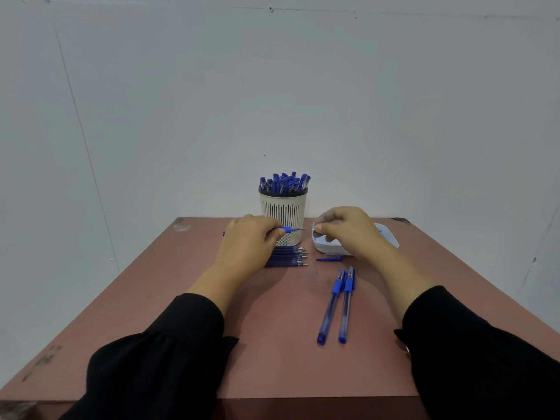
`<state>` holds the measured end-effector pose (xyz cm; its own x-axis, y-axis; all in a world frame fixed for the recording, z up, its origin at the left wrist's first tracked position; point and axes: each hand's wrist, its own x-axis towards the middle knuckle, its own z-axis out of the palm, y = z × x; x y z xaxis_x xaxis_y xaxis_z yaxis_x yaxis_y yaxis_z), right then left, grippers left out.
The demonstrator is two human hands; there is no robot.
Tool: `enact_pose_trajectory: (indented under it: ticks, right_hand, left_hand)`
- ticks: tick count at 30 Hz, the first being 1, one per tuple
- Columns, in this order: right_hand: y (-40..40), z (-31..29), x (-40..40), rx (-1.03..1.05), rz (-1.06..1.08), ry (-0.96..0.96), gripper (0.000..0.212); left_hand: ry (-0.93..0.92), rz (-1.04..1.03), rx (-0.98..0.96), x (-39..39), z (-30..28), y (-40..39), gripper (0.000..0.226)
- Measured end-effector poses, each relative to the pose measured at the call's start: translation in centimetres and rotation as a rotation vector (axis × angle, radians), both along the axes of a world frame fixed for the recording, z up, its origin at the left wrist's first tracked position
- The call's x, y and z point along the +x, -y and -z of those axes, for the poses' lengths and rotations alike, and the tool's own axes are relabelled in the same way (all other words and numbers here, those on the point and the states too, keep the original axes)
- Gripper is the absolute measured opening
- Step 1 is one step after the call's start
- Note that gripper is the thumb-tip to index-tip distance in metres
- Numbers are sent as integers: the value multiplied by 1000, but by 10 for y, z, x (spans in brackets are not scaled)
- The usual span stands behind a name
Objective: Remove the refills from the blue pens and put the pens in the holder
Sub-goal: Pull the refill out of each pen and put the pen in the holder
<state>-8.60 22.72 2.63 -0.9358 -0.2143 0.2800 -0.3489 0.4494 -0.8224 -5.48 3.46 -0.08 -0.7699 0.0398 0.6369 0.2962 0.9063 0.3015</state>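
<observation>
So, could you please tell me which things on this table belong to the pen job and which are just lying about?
Part of the job:
- pen in the left hand, tip bared
- two capped pens
- row of refills
- holder, already full of pens
- loose cap
- right hand, pinching something small

Lying about:
- white tray, use unclear
</observation>
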Motion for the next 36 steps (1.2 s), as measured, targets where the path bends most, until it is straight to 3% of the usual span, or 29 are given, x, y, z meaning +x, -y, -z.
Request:
enact_pose_trajectory:
  ticks: [3,8,11,16,22,24,28,33,36]
  right_hand:
    - [9,5,2,-185,-18,88,9]
    - [13,7,2,-252,-37,116,13]
    - [15,7,4,-246,-51,90,8]
    - [18,9,5,-207,-62,64,20]
    - [21,9,5,-133,-27,27,48]
    - [20,7,7,-157,-31,24,44]
    - [17,4,7,-221,-120,-18,4]
    - [19,9,6,-137,-69,-29,40]
    - [17,8,5,-185,-129,-24,23]
  left_hand:
    - [-7,-5,-2,-1,0,0,22]
    - [-21,1,-14,-1,1,-1,22]
    - [-26,14,-7,-1,1,-1,22]
    - [-74,8,-29,0,1,-3,21]
    - [-112,57,-6,1,1,-5,21]
    - [-124,42,-4,0,1,-4,20]
    - [-143,32,5,-1,1,-3,20]
    - [-167,65,6,0,1,-4,19]
    - [-163,59,7,-1,1,-3,19]
